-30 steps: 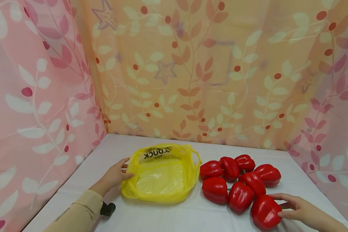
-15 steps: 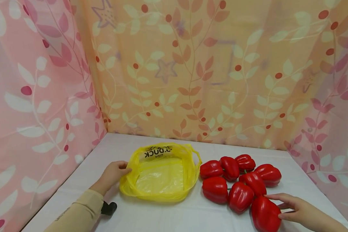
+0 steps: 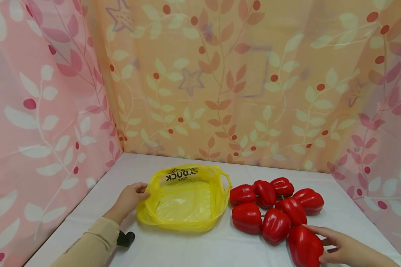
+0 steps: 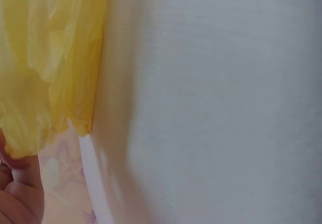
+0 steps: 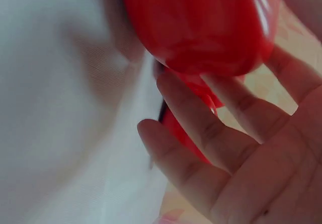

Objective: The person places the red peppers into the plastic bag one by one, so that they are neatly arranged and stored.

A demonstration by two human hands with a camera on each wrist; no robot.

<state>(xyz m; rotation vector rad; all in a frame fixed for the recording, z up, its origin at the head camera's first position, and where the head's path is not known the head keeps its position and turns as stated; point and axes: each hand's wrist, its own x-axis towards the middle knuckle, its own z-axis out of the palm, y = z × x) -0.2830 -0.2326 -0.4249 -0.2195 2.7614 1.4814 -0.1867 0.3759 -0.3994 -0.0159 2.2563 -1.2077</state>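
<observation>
An open yellow plastic bag [image 3: 200, 224] with dark lettering lies mouth-up on the white table. My left hand [image 3: 130, 198] pinches its left edge between thumb and curled fingers; the left wrist view has the bag's crinkled side [image 4: 75, 58] beside those fingers. At the front right, my right hand [image 3: 344, 246] grips the nearest red bell pepper [image 3: 305, 246], which stands tilted on the table. In the right wrist view, thumb and index finger touch this pepper [image 5: 196, 27], while the other fingers spread below it. Several more red bell peppers [image 3: 276, 226] cluster just behind and left of it.
A white cloth covers the table [image 3: 173, 248]. Next to the left sleeve lies a small black object [image 3: 125, 239], partly hidden by the cuff. Patterned curtains [image 3: 220, 92] stand behind and at both sides.
The pepper at my right hand has turned and tilted, its top edge now pointing up. My left hand's fingers have closed on the bag's edge, and the bag has shifted slightly left.
</observation>
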